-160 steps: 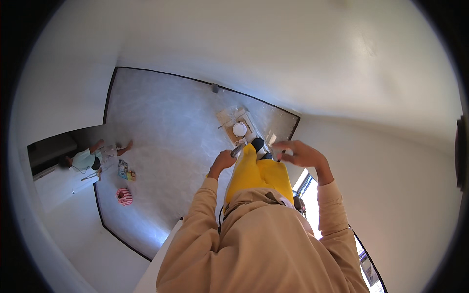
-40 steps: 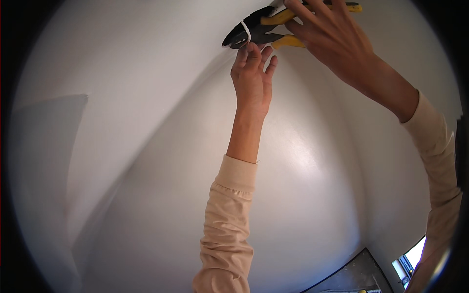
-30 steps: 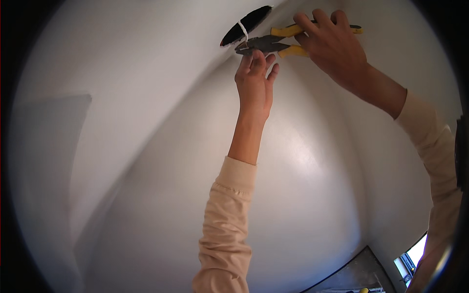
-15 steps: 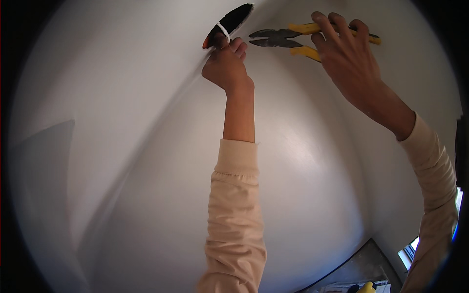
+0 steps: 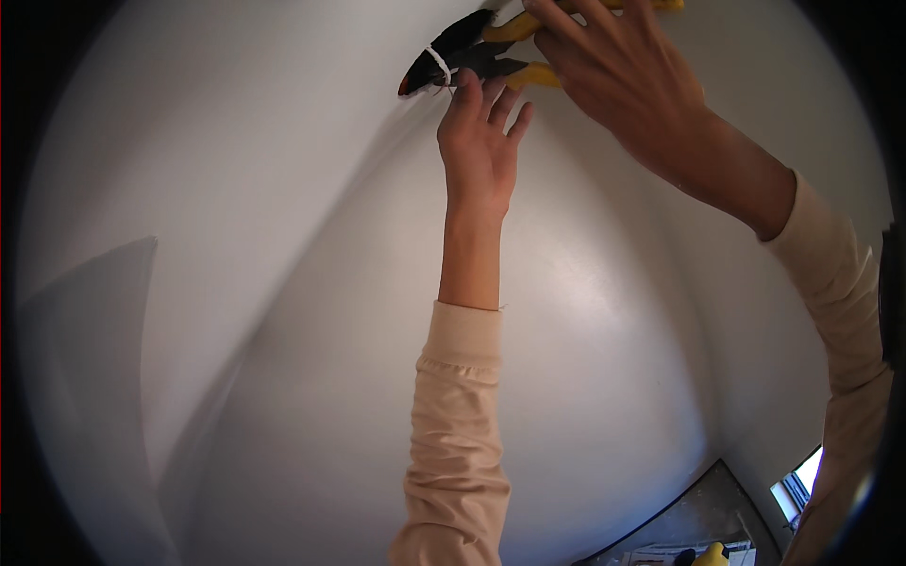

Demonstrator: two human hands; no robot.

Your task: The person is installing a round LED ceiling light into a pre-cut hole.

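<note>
A dark round hole [image 5: 462, 33] in the white ceiling has a white cable [image 5: 434, 58] hanging from it, with a thin wire at its end. My left hand [image 5: 477, 141] reaches up to the cable's end, thumb and forefinger pinched at it, other fingers apart. My right hand [image 5: 623, 85] grips pliers with yellow handles [image 5: 533, 75], their dark jaws just under the hole against the cable by my left fingertips. Whether the jaws are closed on the wire is hidden.
White walls [image 5: 566, 340] surround the hole. Far below at lower right are the grey floor [image 5: 689, 519] with some objects and a bright window [image 5: 802, 472]. My yellow-trousered leg [image 5: 713, 555] shows at the lower edge.
Half a second ago the pliers were out to the right of the cable; they have moved left and up onto it. My left fingers have shifted slightly right, the outer ones spreading.
</note>
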